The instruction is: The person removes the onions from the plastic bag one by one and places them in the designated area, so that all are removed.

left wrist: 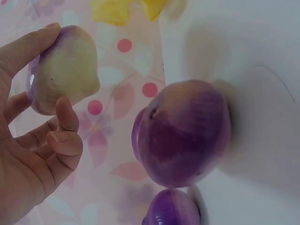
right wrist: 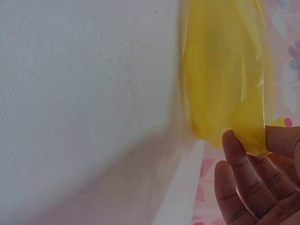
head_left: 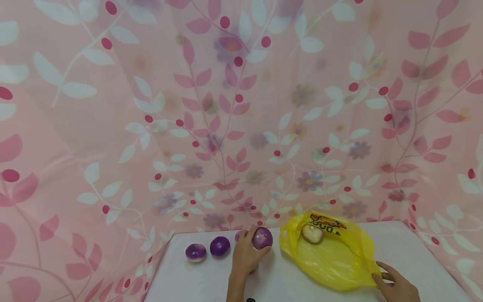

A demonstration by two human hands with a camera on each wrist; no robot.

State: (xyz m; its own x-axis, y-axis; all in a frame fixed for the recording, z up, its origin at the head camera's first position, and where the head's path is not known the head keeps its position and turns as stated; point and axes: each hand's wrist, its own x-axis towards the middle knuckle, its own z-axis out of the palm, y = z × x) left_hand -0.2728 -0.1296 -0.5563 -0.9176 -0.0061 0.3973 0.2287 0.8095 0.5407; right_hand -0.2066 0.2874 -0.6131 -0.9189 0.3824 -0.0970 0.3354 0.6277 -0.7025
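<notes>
My left hand [head_left: 244, 256] grips a purple and cream turnip [head_left: 263, 238], thumb on one side and fingers on the other; in the left wrist view the turnip's pale side [left wrist: 70, 65] shows, raised off the table. Beneath that hand sits a large purple turnip [left wrist: 187, 136], partly hidden in the head view. With thumb and fingertips, my right hand [head_left: 399, 285] pinches the rim of a yellow plastic bag [head_left: 332, 268], whose mouth is spread wide. Inside the bag, near its far left side, lies a pale turnip [head_left: 312, 233].
Two more turnips, one purple and white [head_left: 196, 253] and one deep purple [head_left: 220, 246], rest left of my left hand. A white cloth covers the table [head_left: 177, 281]. Behind it hangs a pink floral curtain [head_left: 241, 167].
</notes>
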